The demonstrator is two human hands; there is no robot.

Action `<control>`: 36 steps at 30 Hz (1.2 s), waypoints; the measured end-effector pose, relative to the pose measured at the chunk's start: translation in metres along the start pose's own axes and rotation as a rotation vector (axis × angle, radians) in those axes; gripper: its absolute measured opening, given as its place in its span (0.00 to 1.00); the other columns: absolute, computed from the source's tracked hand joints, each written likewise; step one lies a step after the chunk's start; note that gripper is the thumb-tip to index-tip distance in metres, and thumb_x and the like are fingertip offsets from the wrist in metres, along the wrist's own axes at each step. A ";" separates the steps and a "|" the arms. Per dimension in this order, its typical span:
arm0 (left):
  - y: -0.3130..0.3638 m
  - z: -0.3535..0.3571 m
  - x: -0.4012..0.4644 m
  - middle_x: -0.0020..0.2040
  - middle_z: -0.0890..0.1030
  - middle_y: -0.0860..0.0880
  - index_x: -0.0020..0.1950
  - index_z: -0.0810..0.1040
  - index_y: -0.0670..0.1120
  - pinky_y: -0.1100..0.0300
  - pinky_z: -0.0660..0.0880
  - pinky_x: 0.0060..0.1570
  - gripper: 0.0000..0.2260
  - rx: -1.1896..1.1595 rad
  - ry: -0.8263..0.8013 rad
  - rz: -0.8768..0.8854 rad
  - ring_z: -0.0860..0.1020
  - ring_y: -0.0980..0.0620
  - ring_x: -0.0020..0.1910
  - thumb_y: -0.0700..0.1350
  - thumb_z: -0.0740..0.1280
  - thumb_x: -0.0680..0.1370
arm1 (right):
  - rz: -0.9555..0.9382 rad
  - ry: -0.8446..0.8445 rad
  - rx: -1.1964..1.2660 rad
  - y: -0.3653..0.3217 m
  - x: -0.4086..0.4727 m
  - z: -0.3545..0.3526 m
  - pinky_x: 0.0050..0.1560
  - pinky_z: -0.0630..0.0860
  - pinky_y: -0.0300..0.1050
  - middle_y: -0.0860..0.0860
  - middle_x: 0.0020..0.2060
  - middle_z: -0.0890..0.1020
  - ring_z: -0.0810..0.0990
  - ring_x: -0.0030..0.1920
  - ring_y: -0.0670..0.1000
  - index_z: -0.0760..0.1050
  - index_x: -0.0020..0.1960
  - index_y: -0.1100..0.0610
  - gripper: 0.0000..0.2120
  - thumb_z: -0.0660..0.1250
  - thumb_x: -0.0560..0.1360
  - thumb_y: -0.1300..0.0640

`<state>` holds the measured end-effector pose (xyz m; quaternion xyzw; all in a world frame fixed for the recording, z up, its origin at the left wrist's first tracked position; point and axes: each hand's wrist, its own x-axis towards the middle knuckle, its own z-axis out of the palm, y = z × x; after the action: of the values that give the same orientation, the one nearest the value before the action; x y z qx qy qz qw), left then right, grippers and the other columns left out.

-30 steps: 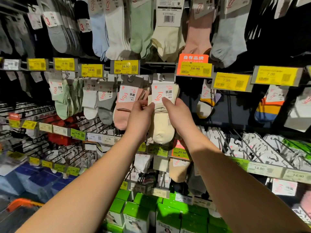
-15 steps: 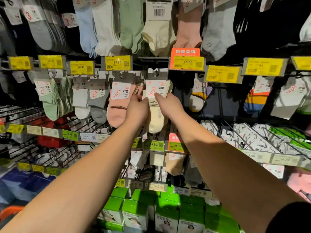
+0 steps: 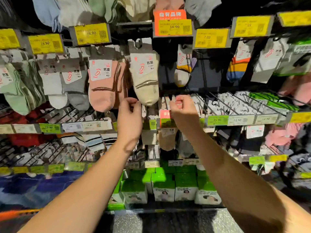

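A cream ankle sock pack (image 3: 146, 81) with a white label hangs from a hook in the middle of the rack, beside a pink sock pack (image 3: 104, 88). My left hand (image 3: 130, 115) is just below and left of the cream sock's toe, fingers curled in, holding nothing. My right hand (image 3: 182, 111) is below and right of the toe, closed into a loose fist in front of a lower row of hooks, also holding nothing. Neither hand grips the sock.
Rows of hanging socks fill the rack, with yellow price tags (image 3: 91, 33) above and green ones (image 3: 217, 120) below. An orange sign (image 3: 170, 14) sits over the cream sock. Green-and-white boxes (image 3: 165, 189) stand on the bottom shelf. An orange cart handle (image 3: 18, 213) is at lower left.
Both hands let go of the cream sock pack and dropped below its toe, fingers curling in. The sock now hangs free on its hook. The view tilted downward.
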<state>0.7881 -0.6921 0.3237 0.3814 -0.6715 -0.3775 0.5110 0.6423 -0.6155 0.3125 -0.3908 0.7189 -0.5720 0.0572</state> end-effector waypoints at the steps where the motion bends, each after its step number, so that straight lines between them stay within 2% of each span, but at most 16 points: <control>1: -0.005 0.005 -0.010 0.45 0.76 0.52 0.52 0.74 0.49 0.65 0.67 0.42 0.01 -0.006 -0.046 0.010 0.73 0.56 0.42 0.44 0.64 0.81 | 0.021 -0.013 -0.019 0.011 -0.011 -0.007 0.48 0.76 0.41 0.55 0.47 0.79 0.77 0.46 0.54 0.75 0.54 0.60 0.07 0.65 0.79 0.57; 3: -0.016 0.020 -0.031 0.41 0.75 0.51 0.49 0.73 0.51 0.65 0.68 0.38 0.04 -0.085 -0.160 -0.037 0.72 0.60 0.37 0.41 0.63 0.81 | 0.074 -0.083 -0.081 0.033 -0.033 -0.022 0.40 0.70 0.29 0.51 0.46 0.79 0.77 0.45 0.50 0.77 0.56 0.60 0.08 0.63 0.80 0.57; 4: -0.016 0.028 -0.043 0.39 0.73 0.51 0.47 0.72 0.50 0.67 0.67 0.36 0.08 -0.123 -0.228 -0.074 0.70 0.61 0.34 0.37 0.61 0.81 | 0.108 -0.114 -0.115 0.044 -0.044 -0.031 0.39 0.70 0.29 0.49 0.46 0.78 0.76 0.44 0.47 0.77 0.57 0.59 0.09 0.63 0.81 0.56; 6: -0.023 0.048 -0.067 0.37 0.71 0.51 0.43 0.71 0.50 0.66 0.65 0.34 0.14 -0.095 -0.340 -0.125 0.68 0.60 0.33 0.34 0.58 0.82 | 0.169 -0.174 -0.180 0.070 -0.065 -0.049 0.39 0.72 0.36 0.47 0.43 0.77 0.76 0.41 0.46 0.76 0.57 0.59 0.09 0.62 0.82 0.55; 9: -0.032 0.078 -0.100 0.38 0.77 0.49 0.42 0.74 0.52 0.58 0.69 0.37 0.11 0.132 -0.435 -0.158 0.74 0.51 0.36 0.40 0.62 0.81 | 0.259 -0.248 -0.259 0.111 -0.095 -0.077 0.45 0.76 0.48 0.53 0.45 0.80 0.79 0.42 0.54 0.77 0.54 0.59 0.09 0.62 0.82 0.55; 11: -0.037 0.097 -0.124 0.43 0.78 0.48 0.48 0.76 0.49 0.56 0.70 0.43 0.06 0.238 -0.563 -0.154 0.75 0.49 0.41 0.42 0.61 0.82 | 0.307 -0.228 -0.263 0.139 -0.119 -0.100 0.45 0.72 0.45 0.51 0.45 0.79 0.79 0.46 0.53 0.79 0.53 0.56 0.07 0.63 0.82 0.56; 14: -0.046 0.131 -0.165 0.50 0.76 0.49 0.58 0.77 0.45 0.56 0.69 0.51 0.08 0.344 -0.727 -0.123 0.72 0.53 0.49 0.44 0.60 0.83 | 0.388 -0.231 -0.285 0.183 -0.154 -0.138 0.49 0.70 0.44 0.53 0.48 0.81 0.78 0.50 0.53 0.80 0.57 0.60 0.09 0.63 0.82 0.58; 16: -0.050 0.156 -0.196 0.50 0.76 0.49 0.55 0.76 0.47 0.58 0.68 0.49 0.06 0.401 -0.792 -0.110 0.73 0.53 0.49 0.44 0.61 0.83 | 0.474 -0.292 -0.300 0.214 -0.172 -0.169 0.54 0.71 0.44 0.57 0.52 0.80 0.77 0.54 0.54 0.79 0.60 0.63 0.11 0.63 0.82 0.59; 18: -0.049 0.186 -0.232 0.49 0.79 0.43 0.52 0.78 0.42 0.54 0.69 0.48 0.05 0.425 -0.835 -0.103 0.76 0.48 0.47 0.41 0.63 0.82 | 0.553 -0.321 -0.307 0.243 -0.193 -0.206 0.57 0.73 0.48 0.59 0.52 0.80 0.78 0.55 0.57 0.78 0.59 0.65 0.11 0.62 0.82 0.60; 20: -0.042 0.218 -0.272 0.49 0.81 0.36 0.51 0.80 0.35 0.49 0.69 0.50 0.06 0.422 -0.879 -0.116 0.79 0.42 0.48 0.36 0.64 0.80 | 0.557 -0.304 -0.344 0.265 -0.219 -0.249 0.53 0.74 0.47 0.53 0.48 0.80 0.78 0.50 0.52 0.79 0.55 0.61 0.10 0.62 0.81 0.56; 22: -0.029 0.250 -0.314 0.51 0.82 0.36 0.53 0.80 0.35 0.50 0.69 0.52 0.09 0.421 -0.895 -0.146 0.80 0.41 0.52 0.39 0.64 0.81 | 0.571 -0.269 -0.375 0.285 -0.246 -0.295 0.49 0.71 0.44 0.49 0.44 0.78 0.76 0.46 0.49 0.79 0.52 0.56 0.10 0.62 0.80 0.52; 26: 0.003 0.315 -0.394 0.48 0.81 0.46 0.56 0.80 0.39 0.63 0.64 0.43 0.10 0.405 -1.029 -0.147 0.74 0.50 0.46 0.42 0.63 0.82 | 0.696 -0.274 -0.404 0.329 -0.287 -0.386 0.52 0.72 0.45 0.54 0.53 0.83 0.81 0.55 0.54 0.80 0.59 0.54 0.10 0.66 0.81 0.52; 29: 0.024 0.360 -0.448 0.45 0.79 0.46 0.54 0.80 0.41 0.64 0.62 0.41 0.07 0.392 -1.111 -0.121 0.78 0.46 0.46 0.41 0.64 0.81 | 0.774 -0.221 -0.381 0.357 -0.317 -0.445 0.56 0.76 0.48 0.55 0.51 0.83 0.81 0.54 0.56 0.80 0.56 0.54 0.12 0.64 0.79 0.48; 31: 0.040 0.388 -0.478 0.44 0.78 0.45 0.54 0.78 0.42 0.58 0.66 0.42 0.06 0.387 -1.189 -0.138 0.79 0.43 0.47 0.42 0.63 0.82 | 0.801 -0.109 -0.348 0.368 -0.331 -0.478 0.50 0.79 0.45 0.51 0.43 0.81 0.82 0.46 0.53 0.79 0.52 0.51 0.05 0.66 0.80 0.52; 33: 0.053 0.416 -0.501 0.44 0.79 0.46 0.54 0.78 0.43 0.55 0.68 0.41 0.07 0.412 -1.276 -0.141 0.77 0.44 0.44 0.44 0.62 0.82 | 0.894 -0.068 -0.350 0.379 -0.337 -0.506 0.36 0.74 0.33 0.49 0.40 0.80 0.80 0.38 0.48 0.78 0.52 0.49 0.03 0.65 0.81 0.55; 36: 0.068 0.457 -0.526 0.48 0.81 0.45 0.55 0.78 0.44 0.52 0.73 0.45 0.09 0.412 -1.359 -0.152 0.78 0.45 0.46 0.46 0.62 0.82 | 1.002 0.034 -0.349 0.408 -0.338 -0.541 0.34 0.70 0.42 0.53 0.40 0.82 0.78 0.35 0.51 0.79 0.52 0.59 0.08 0.63 0.81 0.56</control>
<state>0.4321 -0.1378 0.0868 0.1964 -0.8707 -0.4315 -0.1307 0.3861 0.0342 0.0186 0.0062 0.9028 -0.3528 0.2460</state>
